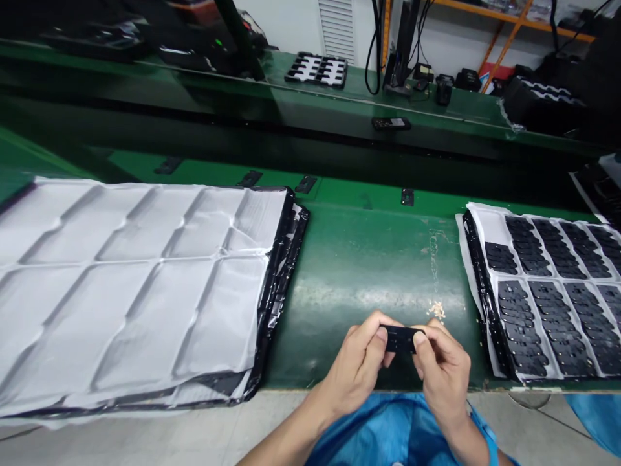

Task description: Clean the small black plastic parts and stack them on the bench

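Between my two hands, just over the front edge of the green bench, is a small flat black plastic part [402, 339]. My left hand [361, 356] pinches its left end with the thumb on top. My right hand [442, 366] grips the other end, thumb pressed on the upper face. The fingers beneath the part are mostly hidden. To the right lies a tray [490, 226] lined in white, its compartments filled with rows of similar black parts [524, 327]. Left of my hands is a stack of black trays topped by a white liner sheet [145, 272].
A pile of small tan bits [435, 310] lies on the green bench [359, 259] beyond my hands. Several black pieces, one a small plate [407, 197], sit along a green strip farther back. Behind are a dark handheld device [391, 123] and a white-and-black tray [316, 69].
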The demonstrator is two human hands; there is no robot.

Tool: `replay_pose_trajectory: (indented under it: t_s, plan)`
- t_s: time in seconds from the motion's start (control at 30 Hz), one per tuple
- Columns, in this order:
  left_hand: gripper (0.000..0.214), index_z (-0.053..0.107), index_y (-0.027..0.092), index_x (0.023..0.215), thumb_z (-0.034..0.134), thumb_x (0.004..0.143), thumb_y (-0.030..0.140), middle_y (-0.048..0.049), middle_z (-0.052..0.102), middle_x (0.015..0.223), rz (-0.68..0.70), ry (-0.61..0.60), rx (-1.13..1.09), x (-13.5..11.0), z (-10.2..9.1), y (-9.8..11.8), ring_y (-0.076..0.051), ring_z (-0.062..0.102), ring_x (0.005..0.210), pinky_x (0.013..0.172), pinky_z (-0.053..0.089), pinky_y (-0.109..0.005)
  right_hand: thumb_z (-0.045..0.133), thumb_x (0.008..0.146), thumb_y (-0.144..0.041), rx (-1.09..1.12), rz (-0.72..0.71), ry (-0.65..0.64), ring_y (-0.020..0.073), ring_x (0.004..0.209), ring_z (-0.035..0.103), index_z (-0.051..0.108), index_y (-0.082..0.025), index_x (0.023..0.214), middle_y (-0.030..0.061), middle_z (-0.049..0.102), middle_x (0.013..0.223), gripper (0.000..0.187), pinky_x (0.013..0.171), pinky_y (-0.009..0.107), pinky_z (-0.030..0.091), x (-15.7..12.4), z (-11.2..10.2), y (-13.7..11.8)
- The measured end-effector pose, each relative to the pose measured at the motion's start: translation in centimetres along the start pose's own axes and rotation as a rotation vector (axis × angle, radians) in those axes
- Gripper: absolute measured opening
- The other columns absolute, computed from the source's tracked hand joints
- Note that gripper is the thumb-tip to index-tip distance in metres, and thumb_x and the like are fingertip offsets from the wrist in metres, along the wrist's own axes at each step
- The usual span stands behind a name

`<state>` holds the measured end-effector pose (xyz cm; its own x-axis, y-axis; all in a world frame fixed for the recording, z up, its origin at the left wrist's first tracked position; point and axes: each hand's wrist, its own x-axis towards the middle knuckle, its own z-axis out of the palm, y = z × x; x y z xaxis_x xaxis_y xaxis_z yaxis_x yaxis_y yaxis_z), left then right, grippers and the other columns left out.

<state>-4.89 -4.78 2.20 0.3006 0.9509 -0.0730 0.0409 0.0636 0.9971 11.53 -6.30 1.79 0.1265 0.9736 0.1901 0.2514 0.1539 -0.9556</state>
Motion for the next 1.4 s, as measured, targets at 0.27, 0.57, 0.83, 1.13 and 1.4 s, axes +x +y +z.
replay_pose_trajectory:
  t_s: [0.27, 0.57, 0.83, 1.13, 1.4]
  plan:
    - [0.032, 0.052, 0.021, 0.083, 0.035, 0.104, 0.038, 0.0013, 0.062, 0.057, -0.241, -0.013, -0.244, 0.5, 0.2, 0.4, -0.011, 0.049, 0.043, 0.047, 0.035, -0.022, 0.061, 0.101, -0.012, -0.113, -0.215, -0.065, 0.0159, 0.069, 0.063, 0.081, -0.024, 0.115, 0.0014, 0.067, 0.081, 0.028, 0.063, 0.026, 0.051, -0.8, -0.7, 0.0]
    - [0.038, 0.053, 0.019, 0.084, 0.044, 0.106, 0.049, -0.0001, 0.067, 0.065, -0.25, -0.033, -0.245, -0.4, 0.6, 1.6, -0.009, 0.051, 0.043, 0.045, 0.031, -0.021, 0.063, 0.105, -0.038, 0.253, 0.261, -0.191, 0.006, 0.046, 0.049, 0.08, -0.02, 0.101, -0.0035, 0.053, 0.073, 0.026, 0.049, 0.021, 0.042, 0.4, -0.9, 0.0]
    - [0.046, 0.047, 0.023, 0.08, 0.04, 0.108, 0.058, 0.0054, 0.054, 0.055, -0.234, -0.067, -0.131, -0.8, 1.2, 1.5, -0.01, 0.045, 0.045, 0.047, 0.038, -0.022, 0.068, 0.097, -0.054, 0.379, 0.385, -0.106, 0.0036, 0.039, 0.033, 0.068, -0.017, 0.079, -0.0075, 0.044, 0.061, 0.041, 0.038, 0.017, 0.029, 0.1, -0.5, -0.2]
    - [0.045, 0.048, 0.022, 0.076, 0.039, 0.105, 0.056, 0.0026, 0.056, 0.056, -0.291, -0.118, -0.171, -0.7, 1.7, 1.9, -0.011, 0.047, 0.043, 0.046, 0.034, -0.023, 0.07, 0.096, -0.05, 0.441, 0.476, -0.084, 0.0054, 0.043, 0.03, 0.061, -0.019, 0.074, -0.0082, 0.039, 0.061, 0.039, 0.037, 0.016, 0.024, -0.5, -1.5, 1.1]
    - [0.042, 0.049, 0.023, 0.071, 0.04, 0.102, 0.049, 0.0038, 0.051, 0.05, -0.313, -0.064, -0.178, 0.2, 2.0, 1.6, -0.012, 0.039, 0.043, 0.045, 0.03, -0.023, 0.062, 0.104, -0.04, 0.254, 0.239, -0.078, 0.0035, 0.039, 0.043, 0.072, -0.016, 0.081, -0.0053, 0.049, 0.07, 0.034, 0.038, 0.017, 0.032, -1.0, -2.0, 0.2]
